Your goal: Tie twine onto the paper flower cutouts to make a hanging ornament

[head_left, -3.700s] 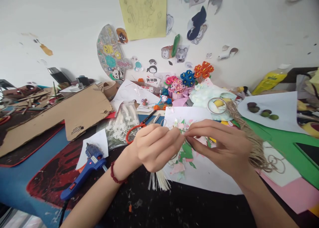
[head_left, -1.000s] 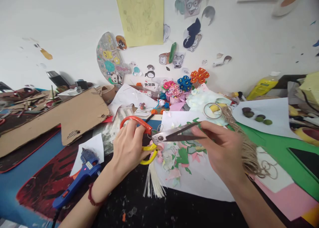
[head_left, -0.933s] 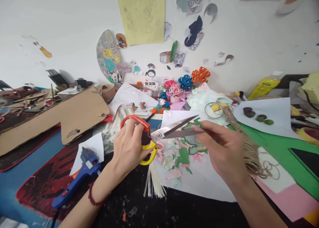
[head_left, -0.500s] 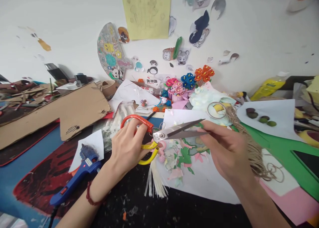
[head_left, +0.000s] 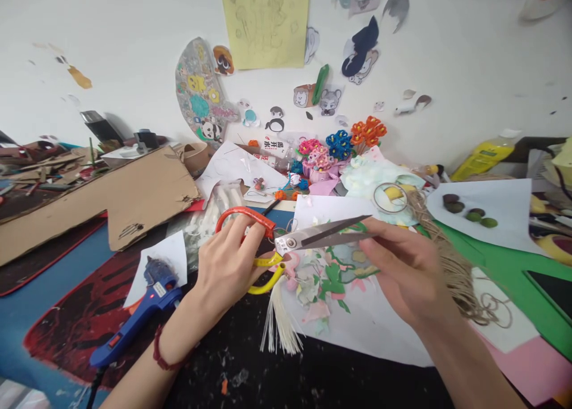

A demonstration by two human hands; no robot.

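My left hand (head_left: 227, 257) is closed round the handles of a pair of scissors (head_left: 291, 242), one orange and one yellow, with the blades pointing right and slightly parted. At the blade tips, my right hand (head_left: 397, 260) pinches a small green piece (head_left: 361, 225), which lies partly between the blades; its outline is mostly hidden. Below the blades, green, pink and pale scraps (head_left: 333, 280) lie on a white sheet (head_left: 384, 337). A cream tassel (head_left: 280, 322) hangs beneath the yellow handle.
A blue glue gun (head_left: 134, 325) lies at the left near a brown cardboard piece (head_left: 147, 189). Coiled twine (head_left: 451, 266) and green balls on paper (head_left: 480, 217) are at the right. Behind stand colourful flowers (head_left: 337, 145) and a yellow bottle (head_left: 485, 156).
The scissor blades have closed somewhat, and my right fingers have shifted slightly at the blade tips. My left hand keeps its hold on the handles.
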